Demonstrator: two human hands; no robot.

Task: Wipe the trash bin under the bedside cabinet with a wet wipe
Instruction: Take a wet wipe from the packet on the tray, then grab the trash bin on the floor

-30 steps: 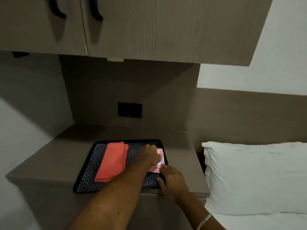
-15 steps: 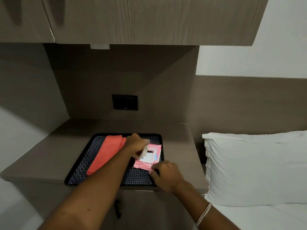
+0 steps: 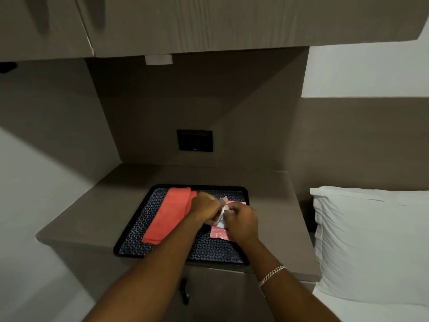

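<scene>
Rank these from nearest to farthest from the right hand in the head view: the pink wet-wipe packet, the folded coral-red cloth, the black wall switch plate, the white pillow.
From the right hand:
1. Pink wet-wipe packet, on the black tray directly under the hand.
2. Folded coral-red cloth, on the tray's left side.
3. Black wall switch plate, on the back wall above the tray.
4. White pillow, off to the right, on the bed.

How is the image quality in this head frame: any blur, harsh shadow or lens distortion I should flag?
Head view: dim, with the niche wall around the dark panel in shadow; upper cabinet streaked by motion blur, its handles smeared; wide-angle bending at the edges; both hands, left and right, and the white wipe between them slightly soft; tray pattern and pillow readable, no glare.
</scene>
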